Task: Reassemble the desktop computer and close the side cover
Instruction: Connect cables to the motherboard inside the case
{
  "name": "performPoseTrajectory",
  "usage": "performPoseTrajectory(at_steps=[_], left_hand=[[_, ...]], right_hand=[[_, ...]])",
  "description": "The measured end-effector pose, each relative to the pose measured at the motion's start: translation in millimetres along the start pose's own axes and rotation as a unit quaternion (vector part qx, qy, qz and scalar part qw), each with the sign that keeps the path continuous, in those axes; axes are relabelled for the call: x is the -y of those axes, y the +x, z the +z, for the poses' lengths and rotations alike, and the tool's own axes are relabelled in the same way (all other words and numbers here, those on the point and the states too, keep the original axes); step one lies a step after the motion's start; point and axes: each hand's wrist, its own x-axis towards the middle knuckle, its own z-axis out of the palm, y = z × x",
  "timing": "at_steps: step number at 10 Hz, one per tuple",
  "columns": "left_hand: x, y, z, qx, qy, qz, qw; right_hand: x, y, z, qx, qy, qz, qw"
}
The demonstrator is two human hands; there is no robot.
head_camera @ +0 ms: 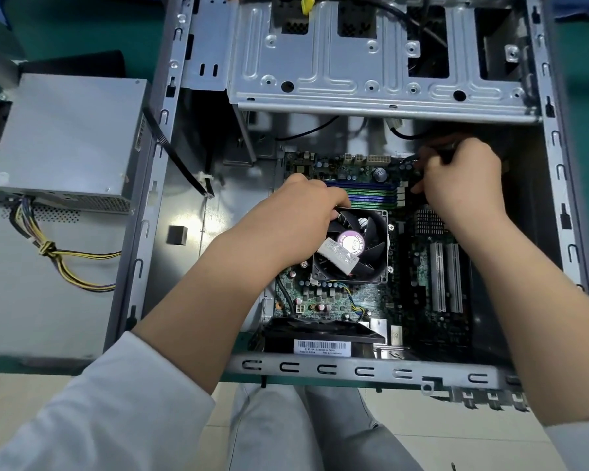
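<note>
Cabling step: right hand (463, 178) pinches a black cable (405, 134) at the motherboard (334, 297) edge; left hand (300, 212) curls on the fan (354, 246); next, seat the plug squarely

Repair workbench: opened computer case (555, 137)

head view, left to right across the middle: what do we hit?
Power supply lying outside the case → small black block on the case floor → left hand at the CPU fan → right hand gripping a dark cable at the board's top edge → right case wall.
</note>
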Motion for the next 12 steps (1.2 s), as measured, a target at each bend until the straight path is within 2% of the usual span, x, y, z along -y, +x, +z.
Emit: performPoseTrajectory(at_steps=[8, 11, 12], left_hand=[[3, 3, 3, -0.003, 0.006, 0.003, 1.0], [4, 3, 3, -0.003, 0.004, 0.001, 1.0], [5, 4, 4, -0.003, 0.001, -0.001, 1.0]], right_hand=[[3, -2, -3, 0.012, -0.008, 0.004, 1.0], [0, -2, -10, 0.053, -0.072, -0.072, 0.993], [0, 1, -12, 0.047, -0.148, -0.127, 0.98]])
